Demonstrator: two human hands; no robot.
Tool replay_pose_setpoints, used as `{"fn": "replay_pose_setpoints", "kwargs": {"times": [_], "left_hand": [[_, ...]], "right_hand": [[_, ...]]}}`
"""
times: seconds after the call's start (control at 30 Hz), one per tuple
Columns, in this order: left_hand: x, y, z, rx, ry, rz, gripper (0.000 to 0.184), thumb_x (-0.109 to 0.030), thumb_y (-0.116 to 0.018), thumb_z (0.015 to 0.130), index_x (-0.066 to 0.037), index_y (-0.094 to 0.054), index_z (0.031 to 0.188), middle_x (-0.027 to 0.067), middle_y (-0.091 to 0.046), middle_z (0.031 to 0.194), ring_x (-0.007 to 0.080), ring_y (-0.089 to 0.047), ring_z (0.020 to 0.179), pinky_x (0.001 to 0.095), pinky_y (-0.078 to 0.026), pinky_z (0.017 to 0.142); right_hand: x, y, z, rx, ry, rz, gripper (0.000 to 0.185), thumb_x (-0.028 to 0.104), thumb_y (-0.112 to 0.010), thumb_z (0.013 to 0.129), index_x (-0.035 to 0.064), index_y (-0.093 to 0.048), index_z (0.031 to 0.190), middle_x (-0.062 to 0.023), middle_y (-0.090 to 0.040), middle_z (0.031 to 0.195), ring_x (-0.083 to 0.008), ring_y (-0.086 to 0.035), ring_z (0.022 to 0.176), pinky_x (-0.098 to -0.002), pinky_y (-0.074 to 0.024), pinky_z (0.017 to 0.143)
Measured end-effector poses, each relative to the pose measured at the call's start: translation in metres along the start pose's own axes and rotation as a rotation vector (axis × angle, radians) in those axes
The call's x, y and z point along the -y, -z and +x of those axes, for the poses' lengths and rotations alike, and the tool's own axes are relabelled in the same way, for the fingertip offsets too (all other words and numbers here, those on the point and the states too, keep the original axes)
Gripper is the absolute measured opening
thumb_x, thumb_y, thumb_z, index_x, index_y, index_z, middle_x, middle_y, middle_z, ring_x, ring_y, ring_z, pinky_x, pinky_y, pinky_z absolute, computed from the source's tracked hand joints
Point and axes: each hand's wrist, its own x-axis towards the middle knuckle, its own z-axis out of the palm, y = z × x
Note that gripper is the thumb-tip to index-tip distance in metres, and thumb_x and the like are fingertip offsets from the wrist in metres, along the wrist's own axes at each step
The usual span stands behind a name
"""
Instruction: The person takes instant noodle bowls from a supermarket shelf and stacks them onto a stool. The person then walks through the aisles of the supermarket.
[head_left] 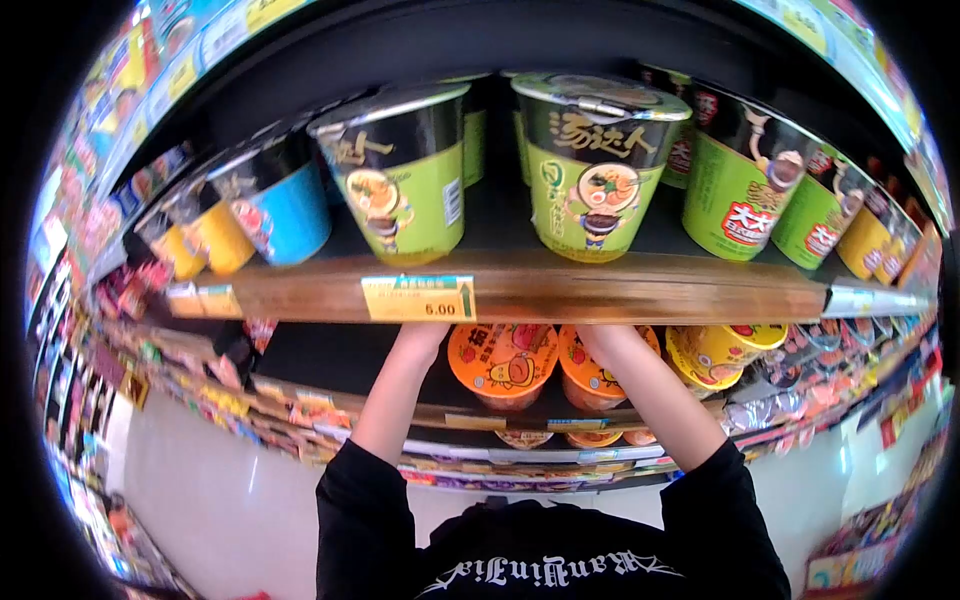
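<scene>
Both my forearms reach into the lower shelf, under the wooden front edge of the shelf above. Only the wrist end of my left hand (pixel 427 336) shows, left of an orange instant noodle cup (pixel 503 360). My right hand (pixel 602 340) passes over the lid of a second orange noodle cup (pixel 592 382), partly covering it. The upper shelf hides the fingers of both hands, so whether they grip anything cannot be seen. Both orange cups stand side by side on the dark lower shelf.
On the upper shelf (pixel 560 298) stand green noodle cups (pixel 590 180), a blue cup (pixel 283 200) and yellow cups (pixel 220 235). A price tag (pixel 420 300) reading 5.00 hangs on its edge. Yellow tubs (pixel 725 345) sit right of my right arm. Pale floor (pixel 240 470) lies below.
</scene>
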Motion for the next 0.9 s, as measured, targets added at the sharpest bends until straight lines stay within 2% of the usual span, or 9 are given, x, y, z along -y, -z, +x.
{"fn": "replay_pose_setpoints", "kwargs": {"times": [0.13, 0.17, 0.23, 0.3, 0.33, 0.37, 0.47, 0.7, 0.9], "left_hand": [[0.004, 0.001, -0.033, -0.005, -0.022, 0.044, 0.045, -0.007, -0.061, 0.083, -0.001, -0.044, 0.124, 0.0101, -0.053, 0.117, 0.0167, -0.05, 0.11, 0.0309, -0.042, 0.091], [0.004, -0.003, -0.045, -0.028, -0.018, 0.035, 0.054, -0.005, -0.063, 0.079, -0.002, -0.04, 0.128, 0.0108, -0.05, 0.12, 0.0188, -0.049, 0.11, 0.0325, -0.043, 0.091], [0.01, -0.006, -0.066, -0.014, -0.202, -0.04, 0.069, -0.007, -0.066, 0.076, -0.005, -0.031, 0.135, 0.011, -0.044, 0.123, 0.0219, -0.047, 0.112, 0.0358, -0.041, 0.092], [0.02, -0.005, -0.093, -0.135, -0.343, 0.094, 0.082, -0.014, -0.07, 0.074, -0.008, -0.022, 0.141, 0.0111, -0.039, 0.122, 0.0236, -0.044, 0.113, 0.0377, -0.039, 0.094], [0.02, -0.003, -0.111, -0.199, -0.313, 0.193, 0.088, -0.021, -0.072, 0.073, -0.007, -0.02, 0.142, 0.0107, -0.037, 0.12, 0.0224, -0.04, 0.113, 0.036, -0.036, 0.095], [0.021, -0.003, -0.129, -0.258, -0.334, 0.234, 0.089, -0.024, -0.073, 0.072, -0.005, -0.021, 0.141, 0.011, -0.038, 0.119, 0.0214, -0.039, 0.11, 0.0341, -0.035, 0.093], [0.021, 0.002, -0.182, -0.436, -0.374, 0.474, 0.089, -0.023, -0.075, 0.07, -0.002, -0.024, 0.139, 0.0113, -0.038, 0.117, 0.0217, -0.039, 0.109, 0.0334, -0.035, 0.092], [0.009, 0.002, -0.322, -0.799, -0.198, 0.695, 0.085, -0.017, -0.075, 0.068, 0.0, -0.027, 0.136, 0.015, -0.035, 0.124, 0.0267, -0.038, 0.117, 0.037, -0.034, 0.099], [0.017, 0.016, -0.422, -0.986, -0.065, 0.702, 0.09, -0.019, -0.075, 0.069, -0.001, -0.022, 0.139, 0.0158, -0.033, 0.129, 0.0271, -0.033, 0.122, 0.0399, -0.035, 0.098]], "right_hand": [[0.016, -0.002, -0.018, 0.135, 0.014, -0.117, 0.061, 0.038, -0.052, 0.087, 0.0012, -0.036, 0.133, -0.0132, -0.04, 0.136, -0.0231, -0.032, 0.128, -0.0394, -0.0218, 0.108], [0.019, -0.003, -0.023, 0.175, 0.022, -0.138, 0.061, 0.037, -0.053, 0.087, 0.001, -0.036, 0.133, -0.0133, -0.04, 0.136, -0.0232, -0.032, 0.128, -0.0393, -0.0218, 0.108], [0.022, -0.007, -0.035, 0.277, 0.037, -0.151, 0.061, 0.036, -0.053, 0.087, 0.0008, -0.035, 0.134, -0.0136, -0.04, 0.136, -0.0233, -0.032, 0.128, -0.0392, -0.0216, 0.108], [0.023, -0.01, -0.048, 0.396, 0.041, -0.142, 0.064, 0.031, -0.055, 0.084, 0.0, -0.032, 0.136, -0.0141, -0.039, 0.137, -0.0243, -0.031, 0.129, -0.0388, -0.0217, 0.107], [0.021, -0.012, -0.056, 0.476, 0.056, -0.126, 0.067, 0.025, -0.056, 0.082, -0.0007, -0.03, 0.138, -0.0145, -0.038, 0.138, -0.0252, -0.031, 0.13, -0.0384, -0.0218, 0.107], [0.02, -0.015, -0.064, 0.531, 0.06, -0.055, 0.063, 0.015, -0.055, 0.085, 0.0022, -0.027, 0.14, -0.0151, -0.036, 0.137, -0.0235, -0.04, 0.12, -0.0347, -0.0292, 0.102], [0.01, -0.029, -0.089, 0.699, 0.048, 0.001, 0.074, 0.007, -0.053, 0.083, 0.0036, -0.013, 0.145, -0.0142, -0.031, 0.139, -0.0228, -0.04, 0.12, -0.0344, -0.0297, 0.102], [-0.045, -0.063, -0.157, 0.95, 0.077, -0.099, 0.076, 0.009, -0.055, 0.08, 0.0028, -0.015, 0.144, -0.0133, -0.028, 0.142, -0.0231, -0.031, 0.129, -0.0385, -0.0279, 0.102], [-0.081, -0.107, -0.211, 1.163, -0.145, -0.05, 0.073, 0.01, -0.056, 0.08, 0.0031, -0.019, 0.143, -0.0124, -0.027, 0.145, -0.0226, -0.031, 0.13, -0.0361, -0.0305, 0.1]]}}
